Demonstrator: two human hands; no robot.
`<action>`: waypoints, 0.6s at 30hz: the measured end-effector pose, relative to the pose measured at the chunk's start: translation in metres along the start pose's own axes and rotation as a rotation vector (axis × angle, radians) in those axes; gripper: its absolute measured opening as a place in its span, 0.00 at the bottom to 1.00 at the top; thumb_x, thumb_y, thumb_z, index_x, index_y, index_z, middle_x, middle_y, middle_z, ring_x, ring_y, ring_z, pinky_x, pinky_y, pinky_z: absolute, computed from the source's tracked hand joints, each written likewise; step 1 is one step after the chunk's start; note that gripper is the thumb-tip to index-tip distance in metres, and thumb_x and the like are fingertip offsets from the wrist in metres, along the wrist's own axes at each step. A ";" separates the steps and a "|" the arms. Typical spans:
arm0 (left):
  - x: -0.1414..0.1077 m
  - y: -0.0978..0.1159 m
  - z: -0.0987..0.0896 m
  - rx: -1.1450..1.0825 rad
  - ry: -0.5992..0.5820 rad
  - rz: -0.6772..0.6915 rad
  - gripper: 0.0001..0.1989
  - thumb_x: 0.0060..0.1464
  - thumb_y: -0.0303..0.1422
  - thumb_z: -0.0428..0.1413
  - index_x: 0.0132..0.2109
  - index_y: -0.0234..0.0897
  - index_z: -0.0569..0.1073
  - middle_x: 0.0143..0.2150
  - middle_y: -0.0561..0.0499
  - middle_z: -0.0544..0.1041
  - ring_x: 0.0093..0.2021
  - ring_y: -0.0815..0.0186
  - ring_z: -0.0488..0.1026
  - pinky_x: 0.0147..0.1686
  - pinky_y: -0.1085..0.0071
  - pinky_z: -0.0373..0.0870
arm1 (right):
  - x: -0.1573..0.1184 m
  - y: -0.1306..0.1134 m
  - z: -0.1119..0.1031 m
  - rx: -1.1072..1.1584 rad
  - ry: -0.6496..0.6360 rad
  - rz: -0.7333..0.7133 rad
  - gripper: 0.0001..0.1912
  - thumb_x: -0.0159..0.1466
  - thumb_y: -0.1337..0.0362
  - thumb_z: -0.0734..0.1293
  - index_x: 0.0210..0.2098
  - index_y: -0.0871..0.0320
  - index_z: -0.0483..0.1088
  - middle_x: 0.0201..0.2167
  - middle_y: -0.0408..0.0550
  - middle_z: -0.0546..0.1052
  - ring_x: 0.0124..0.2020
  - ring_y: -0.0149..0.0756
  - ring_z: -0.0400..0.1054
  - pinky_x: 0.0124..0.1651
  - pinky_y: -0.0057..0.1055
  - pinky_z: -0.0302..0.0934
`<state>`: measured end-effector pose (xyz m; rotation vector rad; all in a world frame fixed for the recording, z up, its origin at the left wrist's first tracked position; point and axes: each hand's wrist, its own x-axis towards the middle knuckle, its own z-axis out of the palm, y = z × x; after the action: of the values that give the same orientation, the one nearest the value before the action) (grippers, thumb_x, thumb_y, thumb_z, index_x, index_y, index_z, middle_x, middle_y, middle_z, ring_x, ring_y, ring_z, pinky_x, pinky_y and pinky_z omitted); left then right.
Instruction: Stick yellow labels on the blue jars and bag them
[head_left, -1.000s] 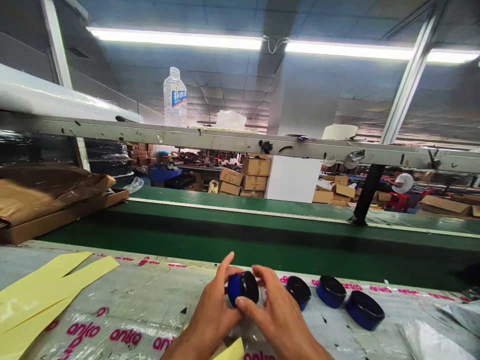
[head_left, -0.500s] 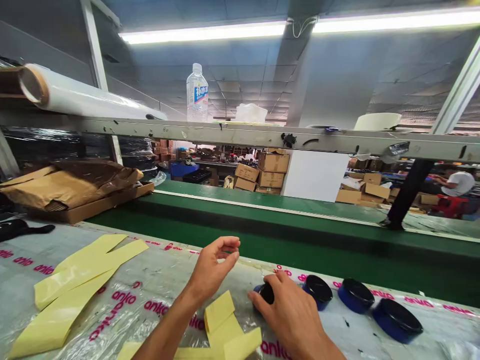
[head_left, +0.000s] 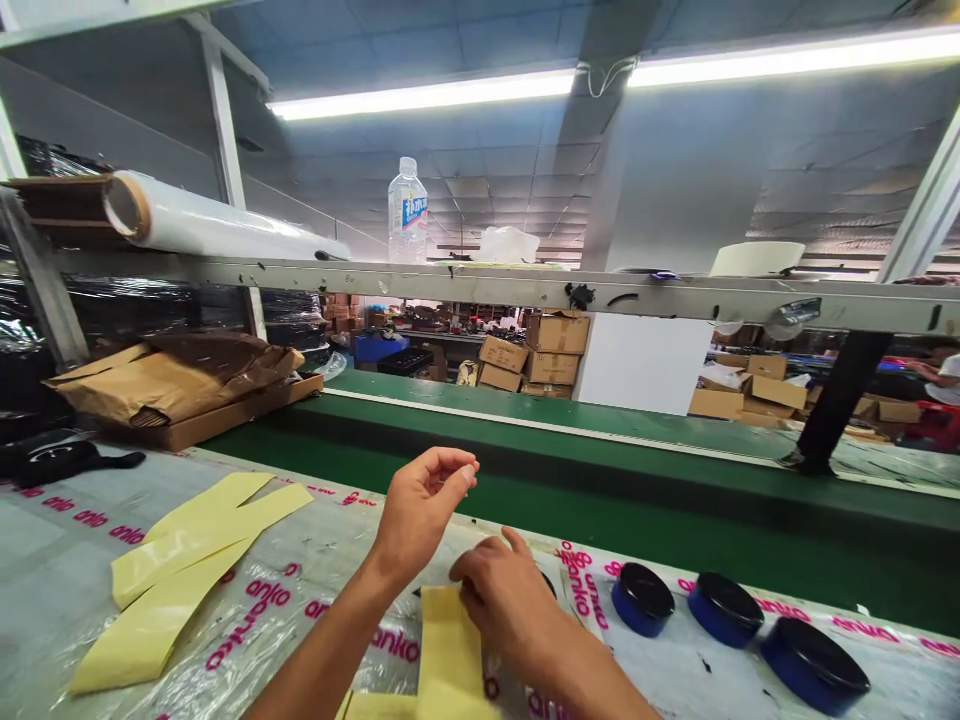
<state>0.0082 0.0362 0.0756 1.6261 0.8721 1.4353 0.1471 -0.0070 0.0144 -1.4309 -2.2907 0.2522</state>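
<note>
My left hand [head_left: 424,510] is raised above the table with its fingertips pinched together, and nothing shows in them. My right hand [head_left: 502,595] lies over the top of a yellow paper strip [head_left: 450,650], its thumb lifted. Whether it grips the strip I cannot tell. A blue jar with a black lid [head_left: 549,582] is almost hidden behind that hand. Three more such jars [head_left: 643,598] [head_left: 725,608] [head_left: 814,663] stand in a row to the right. More yellow strips [head_left: 191,570] lie at the left on plastic sheeting printed in pink [head_left: 337,620].
A green conveyor belt [head_left: 525,470] runs behind the table under a metal rail [head_left: 480,285]. A film roll [head_left: 225,225] and a water bottle [head_left: 407,212] sit beyond the rail. Brown paper lies on a cardboard tray [head_left: 187,385] at the left. Cardboard boxes [head_left: 555,350] stand far back.
My right hand has moved left from the jar onto the yellow strip. My left hand's fingertips have closed together. A second earlier both hands held a jar, which now stands on the table.
</note>
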 end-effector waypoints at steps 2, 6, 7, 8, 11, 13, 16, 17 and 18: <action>-0.008 0.003 -0.008 0.060 -0.053 -0.020 0.13 0.55 0.41 0.61 0.42 0.37 0.79 0.41 0.48 0.82 0.42 0.60 0.77 0.44 0.66 0.73 | -0.009 0.000 -0.009 0.081 0.079 0.087 0.16 0.62 0.73 0.62 0.44 0.56 0.78 0.41 0.51 0.82 0.47 0.45 0.73 0.60 0.49 0.56; -0.033 -0.003 -0.015 0.300 -0.186 -0.090 0.14 0.62 0.44 0.55 0.43 0.40 0.78 0.42 0.50 0.80 0.44 0.59 0.76 0.46 0.66 0.69 | -0.032 -0.004 -0.027 0.365 0.231 0.282 0.12 0.60 0.69 0.63 0.41 0.55 0.76 0.38 0.47 0.81 0.42 0.43 0.74 0.44 0.37 0.63; -0.039 -0.006 -0.014 0.328 -0.217 -0.114 0.16 0.63 0.45 0.52 0.42 0.40 0.78 0.40 0.51 0.79 0.43 0.60 0.75 0.43 0.67 0.69 | -0.037 -0.006 -0.029 0.427 0.249 0.314 0.11 0.60 0.68 0.62 0.39 0.55 0.75 0.36 0.46 0.81 0.39 0.41 0.74 0.42 0.36 0.63; -0.045 -0.008 -0.011 0.326 -0.243 -0.141 0.17 0.64 0.46 0.51 0.40 0.39 0.77 0.37 0.51 0.78 0.40 0.61 0.74 0.40 0.68 0.68 | -0.040 -0.007 -0.030 0.479 0.266 0.342 0.10 0.60 0.68 0.62 0.38 0.55 0.74 0.35 0.45 0.81 0.38 0.41 0.74 0.41 0.35 0.63; -0.056 -0.014 -0.001 0.235 -0.269 -0.213 0.20 0.63 0.48 0.50 0.33 0.37 0.73 0.29 0.53 0.72 0.32 0.64 0.69 0.31 0.71 0.64 | -0.048 -0.007 -0.028 0.579 0.306 0.389 0.08 0.60 0.66 0.62 0.35 0.55 0.73 0.34 0.45 0.80 0.39 0.41 0.74 0.41 0.34 0.63; -0.060 -0.016 0.005 0.180 -0.263 -0.241 0.21 0.62 0.49 0.51 0.32 0.37 0.72 0.28 0.54 0.69 0.30 0.66 0.66 0.29 0.73 0.62 | -0.051 -0.004 -0.025 0.615 0.317 0.393 0.07 0.60 0.66 0.62 0.34 0.56 0.73 0.34 0.45 0.80 0.38 0.41 0.74 0.42 0.35 0.64; -0.063 -0.015 0.009 0.167 -0.281 -0.259 0.21 0.61 0.50 0.52 0.32 0.37 0.71 0.27 0.55 0.68 0.29 0.66 0.65 0.28 0.73 0.60 | -0.056 0.001 -0.023 0.687 0.348 0.391 0.09 0.62 0.62 0.64 0.39 0.57 0.75 0.37 0.48 0.81 0.41 0.43 0.75 0.45 0.37 0.65; -0.064 -0.015 0.010 0.181 -0.289 -0.258 0.21 0.61 0.50 0.51 0.32 0.37 0.71 0.27 0.55 0.67 0.28 0.66 0.64 0.28 0.73 0.60 | -0.057 0.002 -0.023 0.719 0.360 0.390 0.11 0.62 0.59 0.65 0.41 0.57 0.75 0.39 0.49 0.81 0.42 0.44 0.75 0.46 0.37 0.65; -0.065 -0.015 0.011 0.200 -0.293 -0.254 0.21 0.61 0.50 0.51 0.32 0.37 0.71 0.27 0.55 0.67 0.29 0.66 0.64 0.28 0.73 0.59 | -0.057 0.003 -0.023 0.753 0.368 0.387 0.13 0.63 0.57 0.66 0.42 0.57 0.75 0.40 0.50 0.81 0.43 0.44 0.75 0.46 0.37 0.66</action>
<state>0.0111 -0.0152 0.0321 1.7454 1.0312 0.9322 0.1814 -0.0584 0.0195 -1.3367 -1.3782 0.7941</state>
